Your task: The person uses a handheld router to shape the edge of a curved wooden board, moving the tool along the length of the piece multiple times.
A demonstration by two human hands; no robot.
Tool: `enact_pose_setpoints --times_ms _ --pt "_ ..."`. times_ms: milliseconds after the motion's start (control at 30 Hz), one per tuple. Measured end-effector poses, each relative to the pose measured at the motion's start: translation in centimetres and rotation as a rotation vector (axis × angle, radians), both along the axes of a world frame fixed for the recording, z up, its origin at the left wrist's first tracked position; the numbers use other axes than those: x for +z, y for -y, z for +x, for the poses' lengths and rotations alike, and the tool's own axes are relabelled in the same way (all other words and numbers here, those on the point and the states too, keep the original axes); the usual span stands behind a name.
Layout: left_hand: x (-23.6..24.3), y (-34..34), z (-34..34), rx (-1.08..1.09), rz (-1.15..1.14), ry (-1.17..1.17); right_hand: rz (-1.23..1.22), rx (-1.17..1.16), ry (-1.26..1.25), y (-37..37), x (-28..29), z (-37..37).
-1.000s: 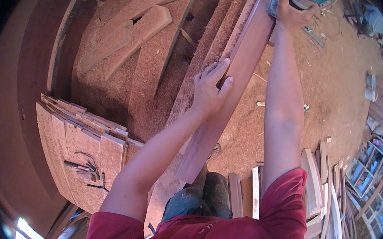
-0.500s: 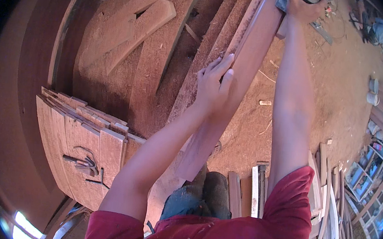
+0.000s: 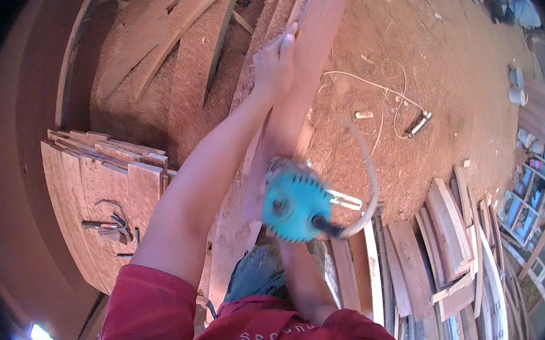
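A long reddish-brown wooden board runs from the top of the view down toward my body. My left hand grips its left edge, with the thumb on the upper face and the other fingers partly hidden. A teal corded power tool, which looks like a trim router, stands over the near end of the board, slightly blurred. My right forearm leads up to the router; the hand holding it is hidden behind the housing. The pale cord loops out to the right.
Rough planks lie to the far left. A stack of boards carries black-handled tools. Curved timber pieces crowd the lower right. A power strip and its cable lie on the dusty floor.
My right hand has brought the router from the board's far end back to its near end. My left hand has shifted onto the board's left edge. The view has turned slightly.
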State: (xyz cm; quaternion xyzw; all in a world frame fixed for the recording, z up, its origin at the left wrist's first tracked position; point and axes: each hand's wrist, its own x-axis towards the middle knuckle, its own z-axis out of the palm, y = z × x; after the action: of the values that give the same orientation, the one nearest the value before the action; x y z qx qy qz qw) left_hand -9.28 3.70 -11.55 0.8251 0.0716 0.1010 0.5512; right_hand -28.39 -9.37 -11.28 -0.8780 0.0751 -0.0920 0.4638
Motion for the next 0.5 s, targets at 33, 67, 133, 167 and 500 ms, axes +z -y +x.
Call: enact_pose_setpoints --times_ms 33,67,133,167,500 --pt "-0.4 0.2 0.3 0.009 -0.011 0.033 0.01 -0.005 -0.023 0.1 0.0 -1.2" --pt "-0.9 0.4 0.4 0.021 -0.023 0.065 0.015 -0.012 -0.04 0.2 -0.2 -2.0" --pt "-0.9 0.9 0.4 0.013 -0.021 0.05 0.034 -0.022 -0.07 0.3 -0.6 -2.9" --pt "-0.9 1.1 0.2 0.012 -0.02 0.043 0.043 -0.028 -0.08 0.5 -0.7 -3.3" --pt "-1.0 1.2 0.1 0.043 -0.016 -0.005 0.315 -0.069 -0.213 -1.0 0.5 3.1"
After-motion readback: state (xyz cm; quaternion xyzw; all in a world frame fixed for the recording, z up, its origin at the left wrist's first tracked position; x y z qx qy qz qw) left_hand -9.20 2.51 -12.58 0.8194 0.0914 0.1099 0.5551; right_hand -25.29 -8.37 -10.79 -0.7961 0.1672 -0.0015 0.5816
